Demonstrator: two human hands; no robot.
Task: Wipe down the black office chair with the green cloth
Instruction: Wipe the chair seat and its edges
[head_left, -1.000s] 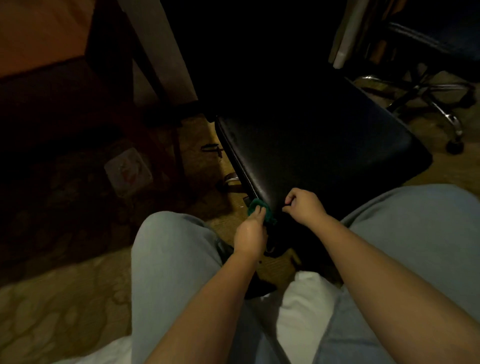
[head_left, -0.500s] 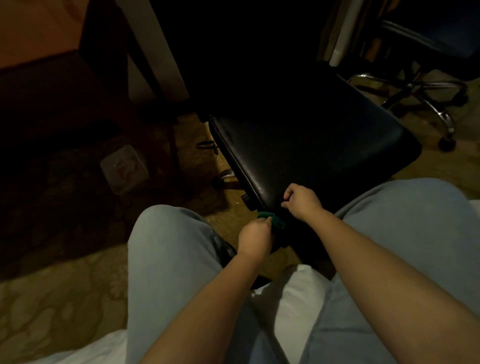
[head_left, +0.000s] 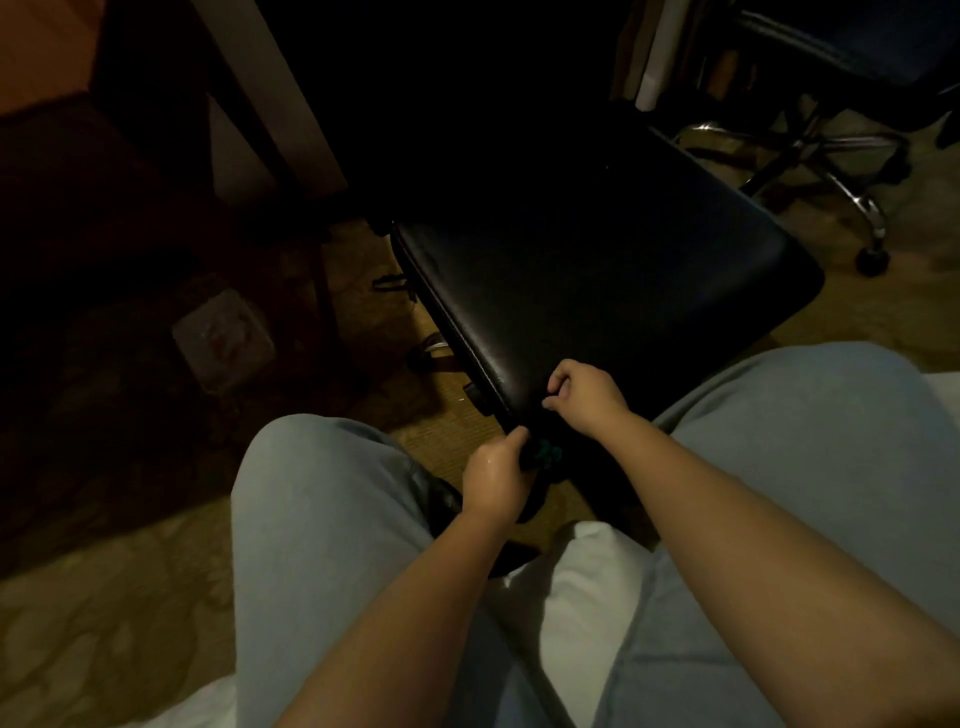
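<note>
The black office chair (head_left: 613, 280) stands in front of my knees, its shiny seat tilted toward me and its back lost in darkness. My left hand (head_left: 493, 475) is closed around the bunched green cloth (head_left: 545, 453), pressed under the seat's near corner; only a small bit of cloth shows past my fingers. My right hand (head_left: 584, 395) pinches the front edge of the seat just above the cloth.
A second chair with a chrome wheeled base (head_left: 831, 171) stands at the back right. A dark desk leg (head_left: 270, 104) rises at the left, and a clear plastic box (head_left: 223, 338) lies on the patterned carpet. My knees in light trousers flank the chair.
My left hand has slid the cloth from the seat's front edge down and to the right, under the corner. My right hand has kept its hold on the edge.
</note>
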